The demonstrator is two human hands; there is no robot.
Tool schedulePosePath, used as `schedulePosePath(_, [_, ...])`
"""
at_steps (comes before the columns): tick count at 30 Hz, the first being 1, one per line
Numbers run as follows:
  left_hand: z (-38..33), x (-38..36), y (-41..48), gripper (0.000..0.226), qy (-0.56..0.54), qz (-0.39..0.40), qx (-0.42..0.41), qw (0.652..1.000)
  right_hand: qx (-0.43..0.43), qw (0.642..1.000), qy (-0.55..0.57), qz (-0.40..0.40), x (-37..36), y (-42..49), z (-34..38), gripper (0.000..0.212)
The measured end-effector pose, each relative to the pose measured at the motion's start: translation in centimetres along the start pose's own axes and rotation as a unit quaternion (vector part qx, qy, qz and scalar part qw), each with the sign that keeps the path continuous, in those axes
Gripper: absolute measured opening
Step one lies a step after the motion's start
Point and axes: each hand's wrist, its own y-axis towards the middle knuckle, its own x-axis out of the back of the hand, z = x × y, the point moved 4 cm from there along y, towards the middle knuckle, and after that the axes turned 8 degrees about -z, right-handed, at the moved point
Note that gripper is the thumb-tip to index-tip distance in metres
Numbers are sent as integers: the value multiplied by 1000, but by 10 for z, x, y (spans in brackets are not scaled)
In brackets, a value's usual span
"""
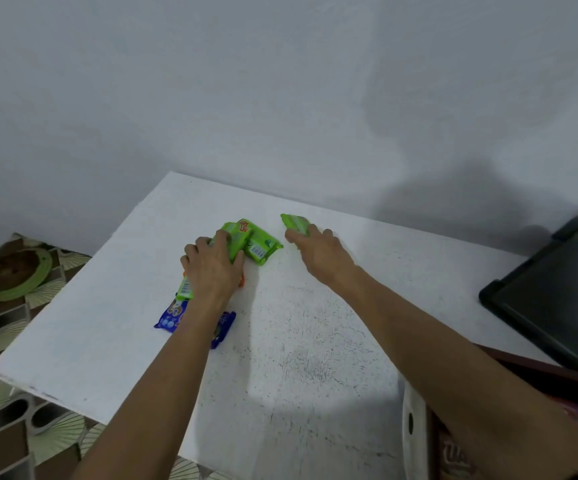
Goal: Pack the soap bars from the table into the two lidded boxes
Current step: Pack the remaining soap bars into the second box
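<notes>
Several wrapped soap bars lie in a loose pile on the white table (315,341). My left hand (211,268) grips a green soap bar (237,239) at the top of the pile, beside another green bar (263,247). Under my wrist lie a third green bar (185,291) and two blue-wrapped bars (171,315) (223,327). An orange wrapper edge (241,280) peeks out beneath my palm. My right hand (318,251) reaches a separate green bar (294,223) and its fingertips touch it. A dark lidded box (557,296) sits at the table's right edge.
A wall stands right behind the table's far edge. On the patterned floor at left lies a green ring-shaped object (20,275). At lower right, beside the table, stand a white plastic object (415,431) and a dark red edge (537,368).
</notes>
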Motion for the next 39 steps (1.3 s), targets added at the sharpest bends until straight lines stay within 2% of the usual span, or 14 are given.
schedulePosePath(3, [-3, 5, -11, 41, -67, 12, 20, 997, -7, 998, 13, -53, 29, -6, -11, 54])
schedulePosePath(6, [-16, 17, -33, 40, -213, 22, 19, 977, -6, 996, 48, -77, 57, -22, -24, 42])
schedulePosePath(8, [-34, 33, -53, 48, -345, 35, 27, 938, -1, 991, 86, -100, 77, -43, -33, 37])
schedulePosePath(10, [-57, 48, -77, 63, -470, 56, 48, 879, 5, 984, 118, -130, 96, -71, -43, 34])
schedulePosePath(12, [-82, 61, -99, 79, -531, 66, 40, 844, 0, 979, 141, -144, 111, -101, -54, 34])
schedulePosePath(15, [-115, 81, -128, 89, -565, 63, 6, 823, -17, 971, 176, -159, 134, -150, -69, 36])
schedulePosePath(21, [-160, 110, -178, 69, -605, 98, -65, 787, -85, 940, 278, -180, 191, -254, -86, 31])
schedulePosePath(24, [-173, 111, -205, 67, -595, 103, -98, 791, -118, 919, 333, -175, 207, -301, -95, 32])
schedulePosePath(28, [-184, 107, -230, 68, -628, 125, -107, 761, -156, 907, 356, -164, 207, -349, -104, 31])
schedulePosePath(34, [-188, 103, -251, 62, -613, 148, -92, 770, -213, 852, 475, -55, 164, -385, -112, 21])
schedulePosePath(39, [-184, 97, -254, 59, -603, 156, -63, 780, -235, 843, 484, 30, 130, -379, -105, 25])
